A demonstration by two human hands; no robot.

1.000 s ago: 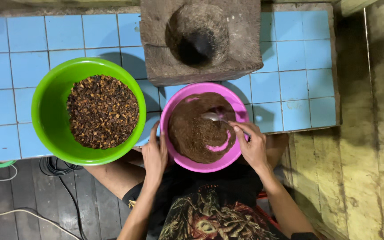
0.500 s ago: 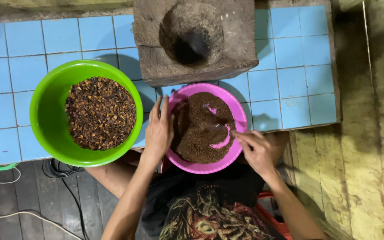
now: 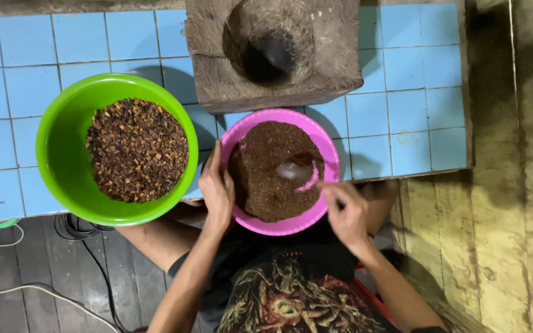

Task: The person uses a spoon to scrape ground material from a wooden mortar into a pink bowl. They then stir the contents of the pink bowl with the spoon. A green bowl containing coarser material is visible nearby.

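On the near edge of the blue tiled floor (image 3: pixel 396 111), my left hand (image 3: pixel 217 191) gripped the left rim of the pink bowl (image 3: pixel 334 166), tilting it toward me more than a second earlier. My right hand (image 3: pixel 347 213), closed on a spoon (image 3: pixel 294 171), had drawn back to the near right rim, the spoon blurred over the brown powder (image 3: pixel 266 179). The powder had banked leftward. The green bowl (image 3: pixel 57 154) of coarse pieces stood left, the stone mortar (image 3: pixel 272 49) beyond.

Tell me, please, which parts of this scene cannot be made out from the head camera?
- Spoon in the pink bowl: motion-blurred.
- Right hand: its grip on the spoon handle is blurred.
- Stone mortar: top cut off; hollow in shadow.
- Green bowl: bottom hidden by brown chips.
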